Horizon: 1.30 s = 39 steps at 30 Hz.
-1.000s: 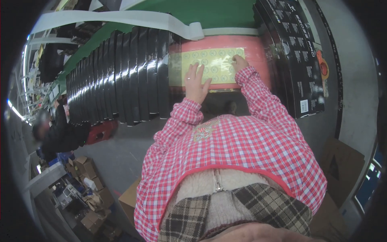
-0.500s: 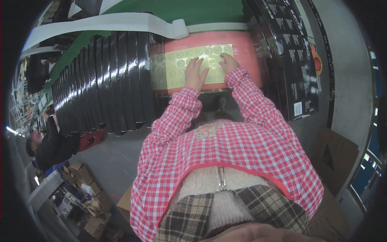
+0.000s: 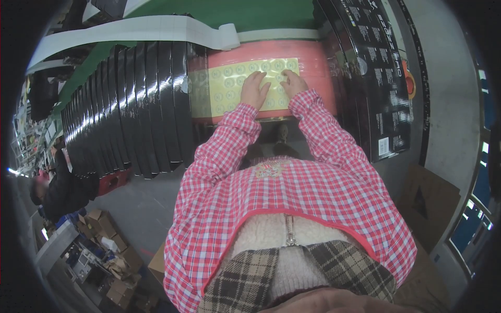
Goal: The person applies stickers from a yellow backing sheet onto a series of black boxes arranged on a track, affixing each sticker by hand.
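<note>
A yellow sheet (image 3: 223,97) printed with rows of round stickers lies on a red surface (image 3: 318,68). Over the middle of the sheet is my left hand (image 3: 254,91), fingers spread and thumb apart. My right hand (image 3: 294,83) rests at the sheet's right end, its fingers bent toward the stickers; whether a sticker is between them is too small to tell. A row of black boxes (image 3: 125,109) stands to the left of the sheet. More black boxes with white print (image 3: 373,78) stand to the right.
A white paper strip (image 3: 130,30), rolled at its right end, crosses behind the sheet on a green surface (image 3: 271,13). An orange tape roll (image 3: 409,83) sits beyond the right boxes. Another person (image 3: 65,188) in dark clothes is at far left, above cardboard boxes (image 3: 102,224).
The view has shifted slightly, so the sheet and boxes appear a little farther left. My right hand's fingers have come slightly closer to my left hand.
</note>
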Motion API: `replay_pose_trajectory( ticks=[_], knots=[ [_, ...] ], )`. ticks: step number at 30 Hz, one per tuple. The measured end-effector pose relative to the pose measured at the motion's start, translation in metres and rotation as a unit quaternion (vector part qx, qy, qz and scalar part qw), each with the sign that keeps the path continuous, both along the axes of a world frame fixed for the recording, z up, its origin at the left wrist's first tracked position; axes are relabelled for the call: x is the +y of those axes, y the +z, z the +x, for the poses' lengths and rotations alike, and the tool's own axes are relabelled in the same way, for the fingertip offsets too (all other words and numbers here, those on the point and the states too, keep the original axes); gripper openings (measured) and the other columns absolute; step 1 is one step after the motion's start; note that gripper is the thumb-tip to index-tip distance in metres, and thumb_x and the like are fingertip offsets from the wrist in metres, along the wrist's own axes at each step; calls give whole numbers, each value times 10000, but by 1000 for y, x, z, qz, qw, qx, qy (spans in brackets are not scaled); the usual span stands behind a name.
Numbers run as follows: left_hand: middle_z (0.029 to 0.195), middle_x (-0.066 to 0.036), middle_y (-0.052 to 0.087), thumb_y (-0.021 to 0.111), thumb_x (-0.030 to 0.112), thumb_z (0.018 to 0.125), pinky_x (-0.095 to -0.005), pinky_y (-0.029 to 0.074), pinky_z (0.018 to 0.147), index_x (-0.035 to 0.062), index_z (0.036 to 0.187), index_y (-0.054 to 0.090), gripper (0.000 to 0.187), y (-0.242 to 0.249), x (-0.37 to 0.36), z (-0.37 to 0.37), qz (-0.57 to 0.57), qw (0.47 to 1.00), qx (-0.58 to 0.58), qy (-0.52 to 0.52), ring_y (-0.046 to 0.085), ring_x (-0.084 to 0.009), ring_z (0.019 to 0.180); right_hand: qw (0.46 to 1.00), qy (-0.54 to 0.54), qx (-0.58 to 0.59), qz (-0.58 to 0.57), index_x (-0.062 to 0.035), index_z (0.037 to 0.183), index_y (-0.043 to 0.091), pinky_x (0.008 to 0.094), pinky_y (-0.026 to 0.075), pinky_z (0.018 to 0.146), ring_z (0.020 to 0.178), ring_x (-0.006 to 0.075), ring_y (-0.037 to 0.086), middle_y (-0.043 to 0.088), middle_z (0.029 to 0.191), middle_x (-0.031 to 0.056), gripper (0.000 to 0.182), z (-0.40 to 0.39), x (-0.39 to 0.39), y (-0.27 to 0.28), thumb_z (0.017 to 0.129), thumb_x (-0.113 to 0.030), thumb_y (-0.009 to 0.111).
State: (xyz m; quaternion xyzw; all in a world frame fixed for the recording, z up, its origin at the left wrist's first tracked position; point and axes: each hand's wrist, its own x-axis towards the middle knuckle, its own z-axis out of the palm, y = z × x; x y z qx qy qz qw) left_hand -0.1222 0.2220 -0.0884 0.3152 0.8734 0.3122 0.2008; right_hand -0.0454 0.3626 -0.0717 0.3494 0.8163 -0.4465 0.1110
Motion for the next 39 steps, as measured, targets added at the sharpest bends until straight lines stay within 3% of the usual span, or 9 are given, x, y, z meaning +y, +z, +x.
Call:
replay_pose_trajectory(
  ticks=[6, 12, 15, 17, 20, 27, 33, 36, 39],
  knots=[
    [1197, -144, 527, 480, 122, 887, -433, 396, 936, 78, 1147, 573, 280, -24, 22, -15, 45, 991, 93, -81, 489, -303, 1099, 999, 16, 26, 30, -57, 1158, 524, 376, 456, 892, 1038, 306, 552, 570, 1152, 144, 278, 0, -1, -7, 891, -130, 514],
    [1015, -91, 549, 510, 19, 820, -408, 438, 765, 121, 1067, 622, 290, -47, 41, -29, 17, 984, 127, -120, 485, -298, 914, 999, -11, 26, 27, -82, 1118, 553, 358, 474, 854, 986, 308, 572, 593, 1115, 133, 243, 2, -2, -12, 879, -120, 533],
    [1016, -105, 545, 506, 8, 818, -402, 429, 814, 104, 1080, 611, 298, -45, 43, -31, -3, 989, 91, -117, 481, -296, 932, 998, -7, 39, 56, -131, 1227, 485, 371, 436, 699, 771, 263, 545, 533, 819, 74, 381, 3, 3, -29, 853, -153, 555],
    [987, -101, 542, 503, 1, 817, -409, 427, 812, 104, 1080, 612, 303, -44, 42, -32, 4, 990, 84, -117, 479, -300, 919, 994, 9, 56, 94, -128, 1242, 500, 371, 427, 818, 893, 274, 552, 550, 1049, 82, 406, 4, 4, -46, 842, -163, 559],
    [959, -95, 547, 505, -2, 818, -409, 429, 812, 108, 1069, 619, 297, -44, 43, -34, 5, 989, 83, -120, 479, -299, 917, 995, 0, 52, 80, -127, 1222, 522, 368, 437, 879, 970, 289, 556, 565, 1166, 98, 365, 3, 2, -37, 859, -158, 546],
    [894, -46, 545, 518, 82, 857, -396, 423, 750, 166, 1035, 650, 238, -44, 50, -35, -35, 982, 121, -143, 495, -263, 853, 999, -18, 25, 41, -114, 1227, 514, 352, 468, 873, 984, 285, 558, 571, 1161, 112, 344, 2, -2, -17, 884, -136, 536],
    [913, -29, 542, 567, 85, 829, -409, 411, 770, 197, 975, 658, 206, -37, 59, -39, -74, 979, 109, -157, 492, -260, 901, 999, -19, 31, 32, -110, 1195, 535, 342, 476, 846, 928, 277, 572, 595, 1098, 114, 318, 4, -3, -14, 877, -113, 550],
    [951, -38, 535, 613, 139, 819, -400, 416, 812, 188, 993, 647, 184, -32, 62, -42, -104, 976, 92, -168, 492, -257, 944, 997, -29, 57, 36, -124, 1184, 543, 317, 478, 741, 801, 232, 549, 590, 935, 92, 311, 7, -3, -21, 874, -107, 555],
    [897, -22, 527, 626, 175, 787, -415, 412, 730, 211, 925, 646, 143, -50, 63, -47, -64, 975, 118, -177, 488, -270, 894, 993, -24, 96, 57, -173, 1176, 551, 346, 434, 647, 689, 211, 516, 549, 768, 56, 357, 11, 2, -38, 823, -133, 585]
  ],
)
